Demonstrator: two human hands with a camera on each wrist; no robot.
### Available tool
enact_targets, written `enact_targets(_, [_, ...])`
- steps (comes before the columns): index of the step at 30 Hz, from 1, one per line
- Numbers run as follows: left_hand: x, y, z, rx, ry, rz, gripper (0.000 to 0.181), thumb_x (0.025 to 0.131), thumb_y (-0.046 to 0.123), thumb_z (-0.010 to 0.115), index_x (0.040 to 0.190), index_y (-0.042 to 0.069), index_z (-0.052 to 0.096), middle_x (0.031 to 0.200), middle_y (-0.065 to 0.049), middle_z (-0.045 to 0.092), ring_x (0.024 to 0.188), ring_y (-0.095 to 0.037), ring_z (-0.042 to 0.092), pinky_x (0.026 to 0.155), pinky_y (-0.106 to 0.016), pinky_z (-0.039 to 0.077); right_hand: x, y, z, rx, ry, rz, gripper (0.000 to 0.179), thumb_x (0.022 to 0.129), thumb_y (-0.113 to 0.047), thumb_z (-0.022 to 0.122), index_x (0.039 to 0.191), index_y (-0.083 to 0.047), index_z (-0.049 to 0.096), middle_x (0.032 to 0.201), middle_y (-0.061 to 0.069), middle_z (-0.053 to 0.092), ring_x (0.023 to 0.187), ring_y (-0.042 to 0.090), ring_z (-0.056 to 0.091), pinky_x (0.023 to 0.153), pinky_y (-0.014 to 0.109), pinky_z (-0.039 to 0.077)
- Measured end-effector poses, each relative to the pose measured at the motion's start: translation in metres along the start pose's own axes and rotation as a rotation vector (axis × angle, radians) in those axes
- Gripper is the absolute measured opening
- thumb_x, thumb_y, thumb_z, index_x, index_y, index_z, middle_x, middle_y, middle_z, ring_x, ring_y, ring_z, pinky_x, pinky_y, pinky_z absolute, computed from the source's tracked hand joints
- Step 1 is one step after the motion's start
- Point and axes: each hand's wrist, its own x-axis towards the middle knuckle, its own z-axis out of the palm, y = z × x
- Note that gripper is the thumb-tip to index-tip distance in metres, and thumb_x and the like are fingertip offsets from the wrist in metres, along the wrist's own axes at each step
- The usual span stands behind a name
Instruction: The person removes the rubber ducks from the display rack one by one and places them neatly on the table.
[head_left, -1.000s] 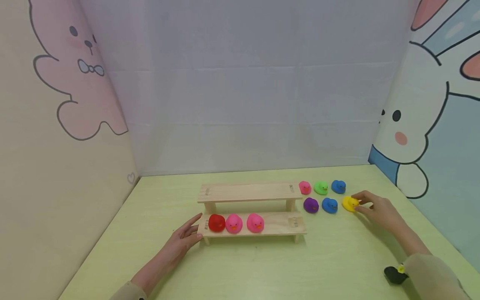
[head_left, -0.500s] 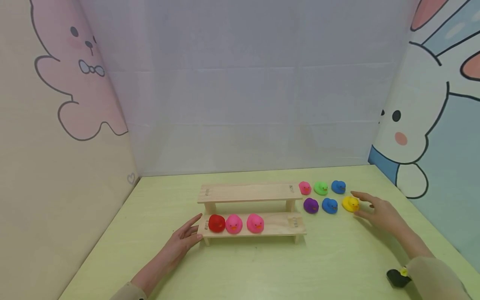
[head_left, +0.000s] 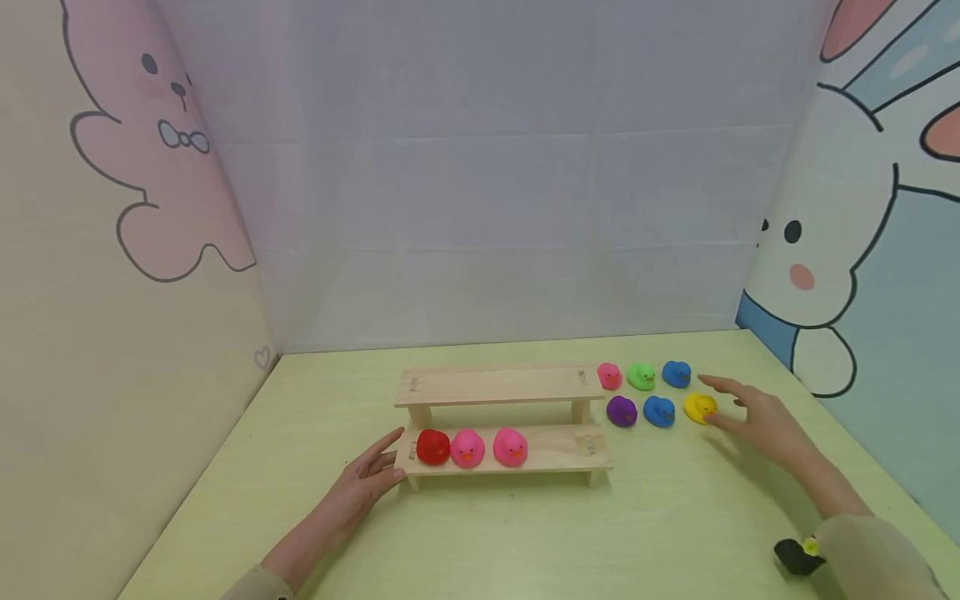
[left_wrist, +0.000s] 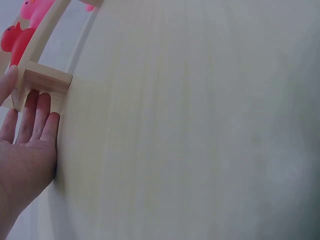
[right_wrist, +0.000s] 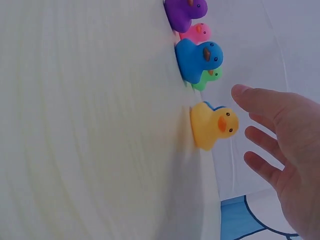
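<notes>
In the head view my left hand [head_left: 366,477] rests against the left end of a two-step wooden shelf [head_left: 558,450], thumb at its front corner. The left wrist view shows its fingers fairly straight at the board's end. A red duck [head_left: 433,447] and two pink ducks, one beside it [head_left: 467,448] and one farther right [head_left: 511,447], sit on the lower step. My right hand [head_left: 763,423] hovers by the yellow toy duck [head_left: 700,407] on the table, fingers spread. In the right wrist view a gap shows between the fingers and the yellow duck [right_wrist: 212,126].
Left of the yellow duck stand blue [head_left: 659,411] and purple [head_left: 622,411] ducks. Behind them are pink [head_left: 610,376], green [head_left: 642,376] and blue [head_left: 677,373] ducks. A black item with a yellow part [head_left: 797,557] lies by the right sleeve. Walls border the table.
A second ago my right fingers pinched the yellow duck; they have since spread and let it go. The duck stays about where it was. My left hand has not moved.
</notes>
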Motion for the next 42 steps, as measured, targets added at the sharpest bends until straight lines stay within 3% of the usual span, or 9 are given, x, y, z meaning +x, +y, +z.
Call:
enact_targets(9, [-0.001,0.001,0.000,0.000,0.010,-0.005,0.069,0.092,0.014,0.068,0.153,0.019,0.035,0.137,-0.018,0.050,0.124,-0.028,0.050,0.106,-0.041,0.036,0.011,-0.042,-0.007,-0.009,0.037,-0.069,0.061,0.084,-0.013,0.078,0.137,-0.001,0.052,0.133,0.027,0.053,0.111,0.051,0.052,0.085,0.066,0.044])
enact_targets(21, [-0.001,0.000,0.000,0.006,-0.007,0.004,0.068,0.093,0.014,0.067,0.153,0.020,0.034,0.138,-0.018,0.048,0.125,-0.028,0.050,0.108,-0.042,0.034,0.026,-0.103,-0.007,-0.003,0.164,-0.309,0.070,0.073,-0.002,0.084,0.136,-0.007,0.055,0.130,0.014,0.059,0.118,0.037,0.053,0.088,0.055,0.048])
enact_targets(25, [-0.001,0.000,0.000,0.004,-0.014,0.012,0.069,0.093,0.014,0.067,0.153,0.019,0.033,0.138,-0.019,0.048,0.125,-0.028,0.050,0.108,-0.042,0.034,0.032,-0.120,-0.005,0.017,0.194,-0.378,0.073,0.070,-0.001,0.086,0.136,-0.008,0.056,0.130,0.010,0.059,0.118,0.031,0.054,0.093,0.039,0.048])
enact_targets(28, [-0.001,0.001,0.000,0.003,-0.021,0.023,0.070,0.093,0.014,0.067,0.153,0.018,0.033,0.138,-0.019,0.048,0.125,-0.028,0.050,0.108,-0.042,0.033,0.037,-0.133,-0.002,0.050,0.214,-0.430,0.074,0.068,0.000,0.087,0.135,-0.008,0.057,0.129,0.008,0.060,0.116,0.029,0.055,0.098,0.021,0.041])
enact_targets(31, [0.000,0.001,0.001,0.005,-0.020,0.025,0.070,0.092,0.014,0.067,0.153,0.018,0.033,0.137,-0.019,0.049,0.124,-0.028,0.050,0.108,-0.042,0.034,0.040,-0.144,0.002,0.093,0.218,-0.469,0.072,0.068,0.001,0.086,0.134,-0.006,0.058,0.129,0.008,0.060,0.117,0.028,0.054,0.098,0.013,0.034])
enact_targets(42, [-0.004,0.008,0.010,0.049,0.051,0.068,0.066,0.091,0.007,0.067,0.150,0.012,0.037,0.134,-0.020,0.052,0.117,-0.029,0.055,0.100,-0.041,0.043,0.046,-0.180,0.031,0.161,0.194,-0.536,0.060,0.078,-0.008,0.082,0.133,-0.011,0.059,0.128,0.002,0.060,0.110,0.019,0.055,0.088,0.021,0.048])
